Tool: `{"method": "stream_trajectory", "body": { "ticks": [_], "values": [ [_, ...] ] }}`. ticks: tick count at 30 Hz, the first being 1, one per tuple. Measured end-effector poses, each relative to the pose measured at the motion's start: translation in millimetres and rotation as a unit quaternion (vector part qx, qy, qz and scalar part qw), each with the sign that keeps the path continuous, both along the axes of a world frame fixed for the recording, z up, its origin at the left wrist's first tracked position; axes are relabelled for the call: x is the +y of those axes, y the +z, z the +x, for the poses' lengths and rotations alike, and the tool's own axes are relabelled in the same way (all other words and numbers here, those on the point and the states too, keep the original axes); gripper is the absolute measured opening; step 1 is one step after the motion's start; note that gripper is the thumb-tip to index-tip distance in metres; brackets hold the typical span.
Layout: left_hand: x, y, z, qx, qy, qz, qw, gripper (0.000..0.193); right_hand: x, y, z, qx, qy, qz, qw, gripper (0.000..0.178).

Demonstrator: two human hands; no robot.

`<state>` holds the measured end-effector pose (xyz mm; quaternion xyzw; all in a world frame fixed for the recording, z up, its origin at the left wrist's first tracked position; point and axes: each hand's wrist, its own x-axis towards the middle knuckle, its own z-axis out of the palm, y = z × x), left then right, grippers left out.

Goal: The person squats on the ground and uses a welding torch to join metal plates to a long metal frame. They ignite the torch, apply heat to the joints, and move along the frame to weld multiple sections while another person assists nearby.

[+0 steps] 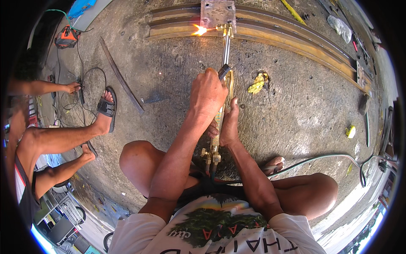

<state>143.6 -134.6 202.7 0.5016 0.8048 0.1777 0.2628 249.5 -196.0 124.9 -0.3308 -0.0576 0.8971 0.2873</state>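
My right hand (229,127) is wrapped round the handle of a brass and steel cutting torch (226,48), its thumb pointing up along the side. Beside the torch's tubes, my left hand (207,94) is closed, and a short black object (224,71) sticks out from its fingers; its kind cannot be made out. A bright orange flame (200,29) burns at the torch head, next to a rusty steel plate with holes (218,15). That plate lies across long rusty steel beams (287,31) on the concrete. Brass valves (211,155) sit at the torch's lower end.
A grey hose (313,160) runs off to the right. Yellow crumpled gloves (259,83) and a yellow tape measure (350,131) lie on the ground. At left are a flat metal bar (120,76), an orange machine (67,37), cables, and another person's hand (72,87) and sandalled foot (107,107).
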Motion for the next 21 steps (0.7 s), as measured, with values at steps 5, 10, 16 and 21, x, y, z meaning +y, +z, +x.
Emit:
{"method": "stream_trajectory", "body": {
  "ticks": [5,10,16,21],
  "values": [
    [0.0,-1.0,0.0,0.011,-0.002,0.003,1.000,0.031,0.4,1.9,0.4,-0.001,0.003,-0.004,1.000,0.079],
    [0.4,0.4,0.9,0.007,-0.002,-0.010,1.000,0.032,-0.1,1.3,0.6,0.001,0.002,-0.004,1.000,0.079],
    [-0.7,0.4,0.2,0.000,0.006,0.004,1.000,0.031,-0.5,2.5,-0.4,-0.006,0.005,-0.005,1.000,0.079],
    [1.1,-0.4,0.9,0.007,-0.005,0.004,1.000,0.032,-0.1,0.0,0.9,0.001,0.000,0.000,1.000,0.080]
  ]
}}
